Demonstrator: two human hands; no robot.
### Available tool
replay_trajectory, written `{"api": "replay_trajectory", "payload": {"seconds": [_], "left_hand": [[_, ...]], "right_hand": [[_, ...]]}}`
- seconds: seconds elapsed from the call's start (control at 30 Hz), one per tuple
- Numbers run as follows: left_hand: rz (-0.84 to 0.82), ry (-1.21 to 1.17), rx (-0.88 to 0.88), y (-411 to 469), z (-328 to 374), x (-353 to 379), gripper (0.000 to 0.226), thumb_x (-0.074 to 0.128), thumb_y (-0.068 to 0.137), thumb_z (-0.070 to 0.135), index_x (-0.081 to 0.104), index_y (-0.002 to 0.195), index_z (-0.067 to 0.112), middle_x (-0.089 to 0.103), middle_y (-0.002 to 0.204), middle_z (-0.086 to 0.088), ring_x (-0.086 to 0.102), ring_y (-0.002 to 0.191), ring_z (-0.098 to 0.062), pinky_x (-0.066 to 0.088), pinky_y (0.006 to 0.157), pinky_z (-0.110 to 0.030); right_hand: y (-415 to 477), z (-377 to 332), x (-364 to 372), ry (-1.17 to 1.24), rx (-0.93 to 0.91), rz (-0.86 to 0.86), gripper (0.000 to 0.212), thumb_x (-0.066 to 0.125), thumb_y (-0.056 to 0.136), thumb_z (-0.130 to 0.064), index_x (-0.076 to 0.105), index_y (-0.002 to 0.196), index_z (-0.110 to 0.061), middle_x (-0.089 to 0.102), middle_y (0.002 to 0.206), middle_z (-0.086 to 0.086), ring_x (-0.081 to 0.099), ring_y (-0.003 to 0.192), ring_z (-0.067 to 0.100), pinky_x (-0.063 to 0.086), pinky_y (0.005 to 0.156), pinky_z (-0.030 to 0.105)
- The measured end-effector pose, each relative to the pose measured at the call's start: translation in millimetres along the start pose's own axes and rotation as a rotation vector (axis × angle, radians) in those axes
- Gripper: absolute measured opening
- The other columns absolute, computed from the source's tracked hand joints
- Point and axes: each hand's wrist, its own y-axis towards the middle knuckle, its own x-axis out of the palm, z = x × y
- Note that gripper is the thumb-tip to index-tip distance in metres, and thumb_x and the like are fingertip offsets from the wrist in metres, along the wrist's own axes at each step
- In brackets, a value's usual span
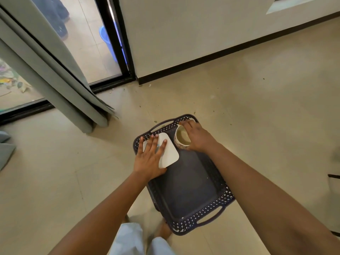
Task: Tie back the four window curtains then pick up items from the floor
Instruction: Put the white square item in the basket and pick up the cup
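A dark blue plastic basket (195, 220) with a perforated rim and two handles sits on the tiled floor in front of me. My left hand (150, 158) lies flat on a white rounded rectangular object (170, 153) at the basket's far left corner, fingers spread over it. My right hand (197, 137) grips a patterned ceramic cup (181, 138) at the far right corner of the basket. The cup stands tilted slightly, its pale inside showing. A grey-green curtain (60, 83) hangs loose at the left, its hem touching the floor by the glass door.
A black-framed sliding glass door (117, 43) stands behind the curtain, with a blue bucket (107, 38) outside. A white wall with a dark skirting (220, 57) runs to the right. Small bits of debris dot the floor near the door. My feet (163, 230) are beside the basket's near edge.
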Motion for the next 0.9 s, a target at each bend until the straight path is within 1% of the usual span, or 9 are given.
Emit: {"api": "replay_trajectory", "payload": {"seconds": [0.1,0.17,0.37,0.53,0.6,0.7,0.77,0.8,0.9], "left_hand": [[0.001,-0.019,-0.031,-3.8,-4.2,3.3,0.103,0.046,0.078,0.073,-0.016,0.150,0.032,-0.013,0.161,-0.008,-0.015,0.148,-0.030,-0.035,0.100,-0.054],[0.002,-0.026,-0.054,-5.2,-6.5,3.7,0.104,0.047,0.077,0.075,-0.014,0.150,0.034,-0.010,0.162,-0.006,-0.011,0.148,-0.030,-0.029,0.105,-0.058],[0.009,-0.064,-0.062,-4.3,-7.3,7.0,0.098,0.046,0.078,0.071,-0.009,0.151,0.035,-0.008,0.162,-0.004,-0.009,0.149,-0.027,-0.022,0.106,-0.065],[-0.018,-0.032,-0.070,-1.3,-6.3,8.6,0.100,0.045,0.079,0.073,-0.014,0.150,0.035,-0.011,0.162,-0.003,-0.010,0.149,-0.027,-0.022,0.106,-0.065],[-0.075,-0.036,-0.065,-1.0,-7.3,3.9,0.104,0.046,0.077,0.076,-0.017,0.149,0.035,-0.014,0.162,-0.003,-0.012,0.148,-0.027,-0.022,0.106,-0.064],[-0.139,-0.172,-0.080,-5.4,-11.0,-19.2,0.110,0.047,0.073,0.081,-0.017,0.149,0.034,-0.013,0.162,-0.004,-0.012,0.148,-0.025,-0.021,0.107,-0.060],[-0.086,-0.297,-0.111,-20.1,-13.1,-41.6,0.100,0.044,0.079,0.077,-0.007,0.152,0.032,0.000,0.163,-0.002,-0.002,0.150,-0.021,-0.013,0.112,-0.059],[-0.047,-0.385,-0.142,-32.4,-14.3,-51.9,0.091,0.044,0.083,0.073,0.003,0.153,0.031,0.011,0.162,0.000,0.007,0.149,-0.020,-0.009,0.113,-0.059],[0.110,-0.685,-0.288,-90.0,-25.4,-76.6,0.057,0.049,0.091,0.055,0.040,0.142,0.030,0.045,0.147,0.002,0.036,0.138,-0.019,0.006,0.116,-0.055]], "right_hand": [[-1.3,-1.4,3.9,-0.144,-0.027,0.015,0.102,0.077,0.074,-0.031,0.011,0.150,-0.017,0.005,0.158,0.010,0.012,0.144,0.030,0.027,0.113,0.045],[-2.6,-2.0,8.2,-0.217,-0.050,0.028,0.103,0.077,0.075,-0.029,0.008,0.151,-0.019,0.001,0.159,0.007,0.007,0.145,0.029,0.025,0.114,0.047],[0.5,-6.1,18.8,-0.148,0.011,0.103,0.091,0.075,0.075,-0.019,0.021,0.148,-0.020,0.024,0.151,0.009,0.024,0.135,0.033,0.044,0.100,0.047],[5.1,-15.3,29.6,-0.149,0.106,0.124,0.083,0.073,0.077,-0.013,0.025,0.145,-0.018,0.026,0.149,0.009,0.027,0.133,0.035,0.045,0.098,0.043],[4.2,-22.2,24.0,-0.173,0.147,0.079,0.082,0.071,0.079,-0.013,0.023,0.146,-0.018,0.024,0.151,0.010,0.025,0.135,0.036,0.041,0.102,0.046],[-3.3,-36.7,2.2,-0.290,0.189,-0.022,0.099,0.076,0.076,-0.022,0.010,0.150,-0.018,0.005,0.159,0.010,0.007,0.145,0.034,0.017,0.112,0.055],[-15.8,-51.0,-9.4,-0.306,0.198,0.006,0.113,0.081,0.070,-0.030,0.001,0.151,-0.020,-0.005,0.159,0.007,-0.001,0.146,0.029,0.011,0.112,0.058],[-25.4,-60.5,-13.7,-0.284,0.195,0.051,0.113,0.079,0.071,-0.034,0.001,0.151,-0.020,-0.004,0.159,0.007,0.000,0.146,0.028,0.012,0.112,0.058],[-63.5,-102.6,-18.5,-0.172,0.162,0.169,0.092,0.069,0.080,-0.039,0.014,0.150,-0.014,0.019,0.156,0.012,0.016,0.144,0.027,0.023,0.112,0.049]]}}
